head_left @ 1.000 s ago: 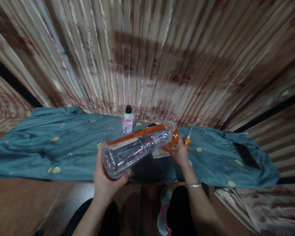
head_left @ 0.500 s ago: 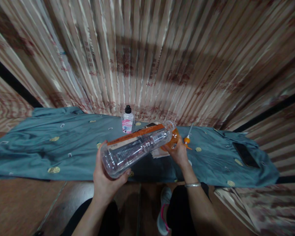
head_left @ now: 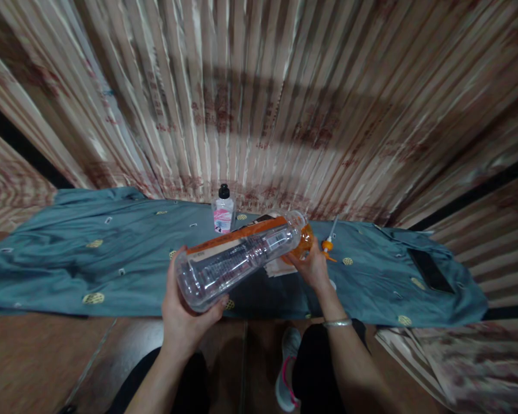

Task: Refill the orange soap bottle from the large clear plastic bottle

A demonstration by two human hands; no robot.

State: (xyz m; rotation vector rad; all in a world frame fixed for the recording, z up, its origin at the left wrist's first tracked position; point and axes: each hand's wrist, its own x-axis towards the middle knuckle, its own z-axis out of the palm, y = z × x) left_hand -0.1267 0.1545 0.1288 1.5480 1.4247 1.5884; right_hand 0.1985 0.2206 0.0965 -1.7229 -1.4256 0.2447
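A large clear plastic bottle [head_left: 237,261] with an orange and cream label lies tilted in my left hand [head_left: 187,316], which is wrapped round its base. Its uncapped neck points up and to the right, over a smaller orange bottle [head_left: 304,241]. My right hand [head_left: 313,267] closes round that orange bottle; the big bottle's neck hides part of it, and I cannot tell whether liquid passes between them. Just right of my right hand, an orange pump head with a pale tube [head_left: 327,245] lies on the cloth.
Behind the bottles stands a clear bottle with a pink label and black cap [head_left: 223,213]. Pale paper [head_left: 280,268] lies under the hands. A dark phone [head_left: 430,270] rests at the right of the teal cloth [head_left: 133,253]. A patterned curtain [head_left: 250,103] hangs close behind.
Almost nothing differs. Both hands hold the two bottles in nearly the same pose, and the whole view has shifted very slightly.
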